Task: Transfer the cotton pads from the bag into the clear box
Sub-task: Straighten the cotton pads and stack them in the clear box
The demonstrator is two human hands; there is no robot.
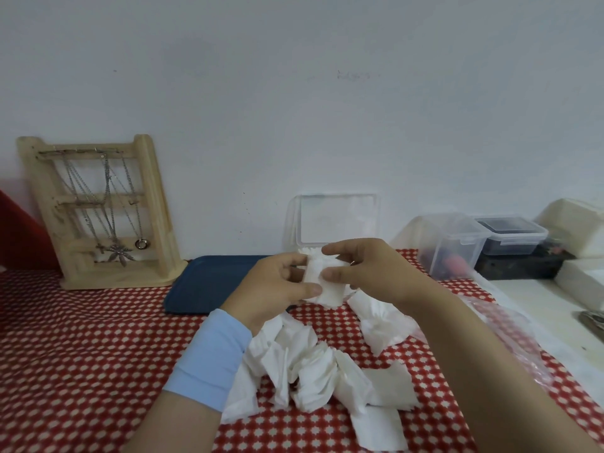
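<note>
Both hands hold a small stack of white cotton pads above the red dotted tablecloth. My left hand grips the stack's left side, thumb on top. My right hand pinches its right side. Just behind the hands stands the clear box, its lid raised against the wall and pads showing at its rim. Several loose cotton pads lie in a pile below the hands. The crumpled clear plastic bag lies to the right, partly under my right forearm.
A wooden necklace stand leans at the back left. A dark blue tray lies left of the clear box. Clear containers and a dark-filled box sit at the back right, beside white foam blocks.
</note>
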